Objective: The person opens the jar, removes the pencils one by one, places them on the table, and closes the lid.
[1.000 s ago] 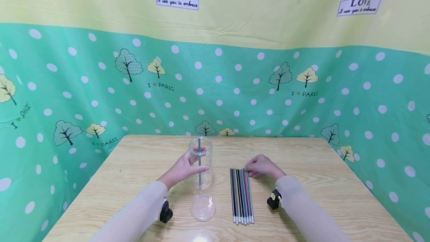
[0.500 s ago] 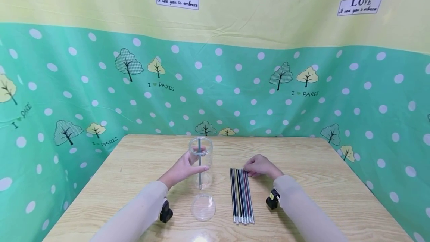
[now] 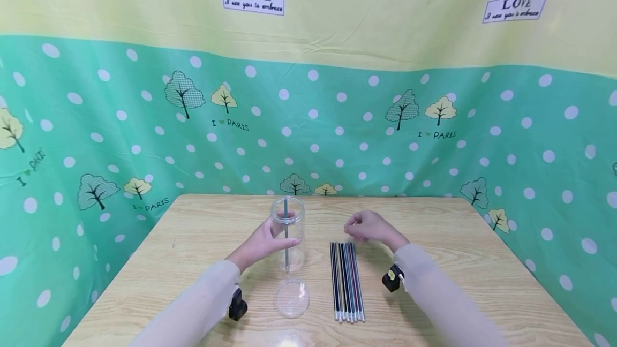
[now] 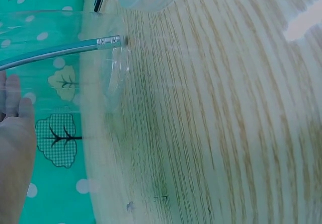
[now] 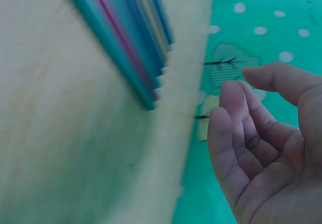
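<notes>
My left hand (image 3: 264, 241) grips a clear plastic jar (image 3: 299, 253) from its left side, the thumb across the front and fingers behind. One teal pencil (image 3: 286, 242) stands inside; the left wrist view shows its metal ferrule and eraser end (image 4: 108, 42) at the jar's bottom. Just beyond the far ends of a row of pencils (image 3: 344, 283) hovers my right hand (image 3: 368, 226). In the right wrist view that hand (image 5: 266, 148) holds nothing, its fingers loosely bent and the thumb apart from them. The pencils lie side by side, erasers toward me.
A clear round lid (image 3: 291, 298) lies on the wooden table (image 3: 202, 261) in front of the jar, left of the pencils. A green and yellow printed curtain (image 3: 308, 122) hangs behind the table and along both sides.
My right hand has come off the far ends of the pencils, rising and moving slightly away and left. My left hand, the jar and the lid have stayed in place.
</notes>
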The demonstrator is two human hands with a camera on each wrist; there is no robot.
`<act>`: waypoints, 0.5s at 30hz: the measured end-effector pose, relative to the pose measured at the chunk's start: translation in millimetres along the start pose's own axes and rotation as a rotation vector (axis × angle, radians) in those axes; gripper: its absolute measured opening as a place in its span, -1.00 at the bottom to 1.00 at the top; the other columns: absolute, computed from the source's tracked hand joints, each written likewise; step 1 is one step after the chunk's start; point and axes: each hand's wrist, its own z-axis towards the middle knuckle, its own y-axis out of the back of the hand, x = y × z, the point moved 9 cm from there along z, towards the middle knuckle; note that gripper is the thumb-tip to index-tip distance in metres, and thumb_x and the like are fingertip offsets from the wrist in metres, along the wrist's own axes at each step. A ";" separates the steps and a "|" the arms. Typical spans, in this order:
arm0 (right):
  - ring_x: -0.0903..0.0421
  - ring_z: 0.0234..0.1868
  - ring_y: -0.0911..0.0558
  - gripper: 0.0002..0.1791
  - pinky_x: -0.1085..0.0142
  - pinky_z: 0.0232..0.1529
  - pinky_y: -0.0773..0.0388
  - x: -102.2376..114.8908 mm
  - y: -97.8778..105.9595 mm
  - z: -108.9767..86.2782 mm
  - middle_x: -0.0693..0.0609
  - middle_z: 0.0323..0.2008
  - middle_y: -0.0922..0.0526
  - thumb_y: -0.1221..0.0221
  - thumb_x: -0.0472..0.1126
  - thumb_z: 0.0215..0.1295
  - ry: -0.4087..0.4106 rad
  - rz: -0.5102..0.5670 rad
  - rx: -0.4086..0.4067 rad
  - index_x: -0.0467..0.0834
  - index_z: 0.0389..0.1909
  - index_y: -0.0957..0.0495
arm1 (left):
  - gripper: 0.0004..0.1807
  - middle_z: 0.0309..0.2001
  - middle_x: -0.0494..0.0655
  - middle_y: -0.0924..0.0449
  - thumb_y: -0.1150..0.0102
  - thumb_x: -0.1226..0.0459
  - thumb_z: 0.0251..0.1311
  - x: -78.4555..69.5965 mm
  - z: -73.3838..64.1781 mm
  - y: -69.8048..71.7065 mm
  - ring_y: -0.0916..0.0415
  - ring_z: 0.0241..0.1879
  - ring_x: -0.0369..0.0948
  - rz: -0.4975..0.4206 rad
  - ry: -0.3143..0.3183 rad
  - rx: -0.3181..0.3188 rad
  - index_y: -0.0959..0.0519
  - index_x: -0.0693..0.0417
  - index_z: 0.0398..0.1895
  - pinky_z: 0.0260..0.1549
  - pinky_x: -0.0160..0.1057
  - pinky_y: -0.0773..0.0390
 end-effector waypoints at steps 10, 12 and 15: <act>-0.04 -0.38 -0.61 -0.71 0.14 -0.34 -0.60 69.0 13.7 -0.6 -0.06 -0.42 -0.58 -0.17 -0.12 0.21 0.156 -0.030 -0.003 -0.26 -0.17 -0.56 | -0.26 0.23 -0.18 -0.31 -0.40 0.17 -0.09 -15.8 -7.2 -2.6 -0.08 0.29 -0.12 0.016 -0.015 0.016 -0.27 -0.21 0.21 0.23 0.07 0.01; -0.06 -0.38 -0.61 -0.72 0.14 -0.35 -0.60 82.9 14.9 -1.2 -0.08 -0.42 -0.58 -0.18 -0.11 0.21 0.195 -0.023 -0.008 -0.24 -0.19 -0.56 | -0.27 0.23 -0.18 -0.31 -0.40 0.17 -0.09 -15.6 -7.0 -2.6 -0.08 0.29 -0.12 0.013 -0.016 0.016 -0.28 -0.20 0.21 0.24 0.06 0.00; -0.10 -0.35 -0.60 -0.75 0.17 -0.36 -0.59 102.7 14.3 -2.9 -0.08 -0.42 -0.58 -0.19 -0.08 0.20 0.242 -0.021 -0.022 -0.18 -0.23 -0.57 | -0.27 0.23 -0.18 -0.31 -0.40 0.17 -0.09 -14.7 -6.9 -2.1 -0.09 0.29 -0.12 0.015 -0.017 0.012 -0.27 -0.21 0.20 0.23 0.06 0.00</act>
